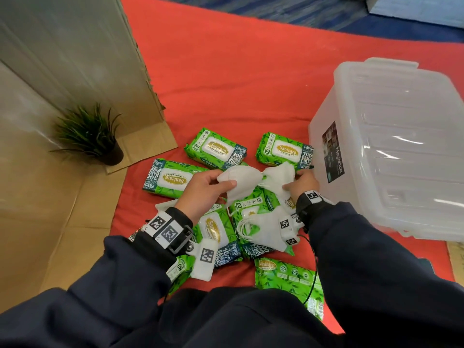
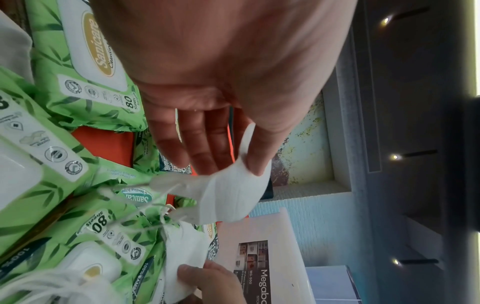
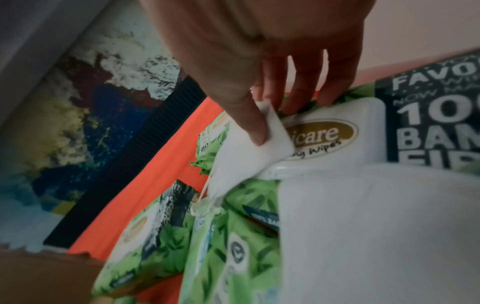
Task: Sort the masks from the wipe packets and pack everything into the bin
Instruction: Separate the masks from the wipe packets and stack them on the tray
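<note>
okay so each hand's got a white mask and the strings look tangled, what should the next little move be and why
Probably ease the hands apart to free the ear loops. The left hand pinches one mask, the right hand another mask, and their loops cross between them. The bin lies closed, lid on.

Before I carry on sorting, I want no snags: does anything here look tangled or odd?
Yes. The two white masks, one gripped in the left hand and one in the right hand, seem joined by tangled ear loops between them. The bin also still has its lid on.
</note>
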`<state>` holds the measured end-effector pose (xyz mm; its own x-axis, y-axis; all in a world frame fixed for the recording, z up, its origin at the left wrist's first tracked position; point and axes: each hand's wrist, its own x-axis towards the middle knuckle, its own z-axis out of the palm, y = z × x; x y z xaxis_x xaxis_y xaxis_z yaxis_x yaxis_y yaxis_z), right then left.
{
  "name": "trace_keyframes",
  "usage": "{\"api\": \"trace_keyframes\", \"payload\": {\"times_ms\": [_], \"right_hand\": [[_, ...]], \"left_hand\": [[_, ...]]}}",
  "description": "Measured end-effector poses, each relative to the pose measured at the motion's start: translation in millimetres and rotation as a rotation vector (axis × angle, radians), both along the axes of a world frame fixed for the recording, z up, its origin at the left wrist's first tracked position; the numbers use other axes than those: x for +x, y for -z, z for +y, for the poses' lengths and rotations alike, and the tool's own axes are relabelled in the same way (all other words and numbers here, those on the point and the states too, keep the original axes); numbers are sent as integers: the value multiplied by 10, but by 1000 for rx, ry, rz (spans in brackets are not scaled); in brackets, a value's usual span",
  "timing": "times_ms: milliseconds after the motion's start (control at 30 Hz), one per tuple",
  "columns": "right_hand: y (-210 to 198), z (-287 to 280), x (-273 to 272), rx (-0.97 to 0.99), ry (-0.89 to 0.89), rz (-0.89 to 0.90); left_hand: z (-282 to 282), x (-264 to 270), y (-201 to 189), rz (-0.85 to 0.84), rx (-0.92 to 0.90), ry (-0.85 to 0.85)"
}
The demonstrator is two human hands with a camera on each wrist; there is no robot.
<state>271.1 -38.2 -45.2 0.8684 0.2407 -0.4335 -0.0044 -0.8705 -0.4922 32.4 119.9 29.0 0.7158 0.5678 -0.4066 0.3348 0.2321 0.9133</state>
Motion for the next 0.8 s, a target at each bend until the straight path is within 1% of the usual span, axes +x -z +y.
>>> {"api": "trace_keyframes", "payload": {"times_ms": [133,200,233,300,367,467,567,667,800], "right_hand": [[-121,-37,46,159,106,-24],[-241,-51,43,284,116,-22],[-304,-56,26,385,112,19],[-482,-52,-65,577,84,153],[-662,-44,-209,690,14,298],[-864,-38,-418,786,-87,470],[-955,-34,-581,820,-88,606],[-995,-11,-712,859,-39,695],[-1001,-23,-881,933,71,802]], "left_hand": [[3,-38,-10,-13,17,-13],[28,-40,-13,-19,32,-30],[36,-34,-20,-27,32,-35],[51,-15,-48,-57,26,-23],[66,9,-97,-96,74,40],[84,61,-224,-135,127,198],[98,126,-276,-158,206,326],[88,163,-221,-115,235,298],[42,123,-81,-67,140,147]]}}
